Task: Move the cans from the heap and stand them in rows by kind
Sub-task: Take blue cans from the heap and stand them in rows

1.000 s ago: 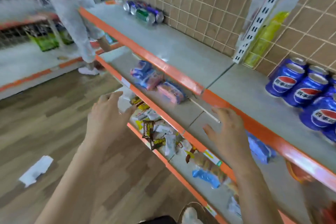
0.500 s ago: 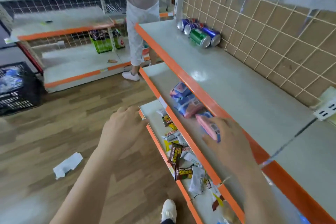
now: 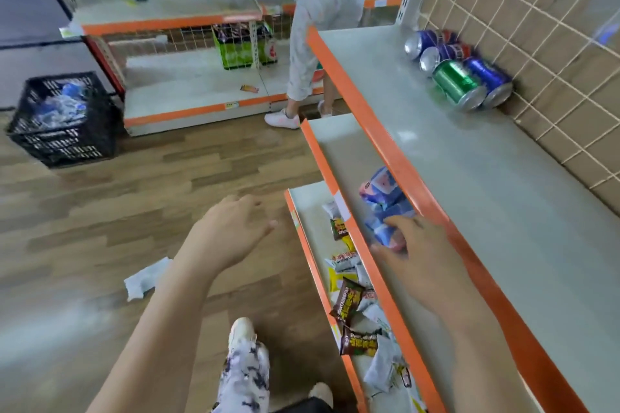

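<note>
- Cans [image 3: 457, 70] lie in a small heap on their sides at the far end of the top shelf [image 3: 469, 184], right against the wire grid back panel [image 3: 553, 50].
- One green can [image 3: 455, 84] lies at the front of the heap, touching a blue can [image 3: 489, 79] beside it. Two more blue cans [image 3: 432, 49] lie just behind, their silver ends turned toward the aisle.
- None of the cans in view stands upright.
- The right hand [image 3: 426, 255] hovers low, well apart from the heap, over the orange front edge of the middle shelf [image 3: 339, 151]. Its fingers [image 3: 399, 221] are spread and hold nothing.
- The fingertips overlap the blue and pink packets [image 3: 382, 198] lying on that shelf. Whether they touch cannot be told.
- The left hand [image 3: 231, 231] hangs out over the wooden floor [image 3: 134, 198], palm down. Its fingers are relaxed, slightly apart, and empty.
- Brown and white snack packets [image 3: 352, 305] are scattered along the lowest shelf [image 3: 307, 201].
- A crumpled white paper [image 3: 144, 278] lies on the floor near the left forearm, and a white shoe [image 3: 241, 332] shows below.
- Another person [image 3: 322, 27] in pale trousers stands at the far end of the shelving.
- A black crate [image 3: 63, 121] holding plastic bottles sits on the floor to the left.
</note>
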A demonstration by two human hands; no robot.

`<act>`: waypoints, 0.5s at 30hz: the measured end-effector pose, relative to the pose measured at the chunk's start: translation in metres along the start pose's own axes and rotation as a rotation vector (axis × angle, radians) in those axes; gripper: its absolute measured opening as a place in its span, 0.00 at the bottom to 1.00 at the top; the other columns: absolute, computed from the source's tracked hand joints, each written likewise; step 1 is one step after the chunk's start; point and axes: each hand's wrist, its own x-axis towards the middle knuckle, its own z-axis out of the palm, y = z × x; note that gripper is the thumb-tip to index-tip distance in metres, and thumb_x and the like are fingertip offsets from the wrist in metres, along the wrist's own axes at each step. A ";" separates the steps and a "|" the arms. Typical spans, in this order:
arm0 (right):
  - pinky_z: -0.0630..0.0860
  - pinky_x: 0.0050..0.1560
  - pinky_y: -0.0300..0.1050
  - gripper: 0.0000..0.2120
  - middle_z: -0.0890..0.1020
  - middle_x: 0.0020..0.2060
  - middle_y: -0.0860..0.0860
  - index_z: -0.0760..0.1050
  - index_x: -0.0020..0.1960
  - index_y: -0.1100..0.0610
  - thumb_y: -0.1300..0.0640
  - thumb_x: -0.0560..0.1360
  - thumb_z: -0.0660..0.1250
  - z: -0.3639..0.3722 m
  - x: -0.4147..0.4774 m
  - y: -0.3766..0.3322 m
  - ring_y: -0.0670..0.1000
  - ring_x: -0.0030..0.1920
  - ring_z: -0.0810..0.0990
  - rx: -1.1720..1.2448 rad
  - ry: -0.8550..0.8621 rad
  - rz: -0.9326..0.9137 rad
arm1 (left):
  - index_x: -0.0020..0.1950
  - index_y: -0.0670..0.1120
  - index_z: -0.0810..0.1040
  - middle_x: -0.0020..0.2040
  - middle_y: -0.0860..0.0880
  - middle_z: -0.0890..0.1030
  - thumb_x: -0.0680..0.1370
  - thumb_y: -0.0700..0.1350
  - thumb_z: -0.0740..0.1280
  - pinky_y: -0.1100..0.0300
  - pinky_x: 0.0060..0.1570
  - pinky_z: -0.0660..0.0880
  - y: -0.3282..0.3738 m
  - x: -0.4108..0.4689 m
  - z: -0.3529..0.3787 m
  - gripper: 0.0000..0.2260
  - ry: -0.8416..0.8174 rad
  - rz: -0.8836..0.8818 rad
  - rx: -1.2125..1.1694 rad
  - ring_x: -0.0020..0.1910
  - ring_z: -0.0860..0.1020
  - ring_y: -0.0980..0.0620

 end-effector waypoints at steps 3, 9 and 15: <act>0.71 0.56 0.51 0.17 0.73 0.49 0.48 0.74 0.58 0.54 0.46 0.73 0.66 0.007 0.035 -0.020 0.53 0.54 0.73 -0.015 -0.079 0.040 | 0.70 0.50 0.67 0.69 0.46 0.70 0.77 0.59 0.61 0.54 0.62 0.66 -0.022 0.042 -0.017 0.25 -0.034 0.005 0.049 0.68 0.68 0.46; 0.76 0.51 0.52 0.15 0.78 0.51 0.51 0.75 0.52 0.50 0.42 0.72 0.63 0.013 0.111 -0.079 0.55 0.54 0.76 -0.055 -0.075 0.126 | 0.69 0.50 0.68 0.65 0.46 0.71 0.77 0.59 0.60 0.52 0.61 0.69 -0.035 0.131 -0.061 0.23 -0.049 0.113 0.074 0.65 0.69 0.45; 0.71 0.59 0.50 0.23 0.74 0.62 0.53 0.71 0.65 0.53 0.45 0.74 0.65 0.018 0.168 -0.107 0.54 0.62 0.73 -0.066 -0.022 0.203 | 0.71 0.51 0.66 0.68 0.47 0.69 0.77 0.58 0.61 0.53 0.61 0.67 -0.044 0.201 -0.090 0.24 -0.073 0.200 0.090 0.67 0.68 0.46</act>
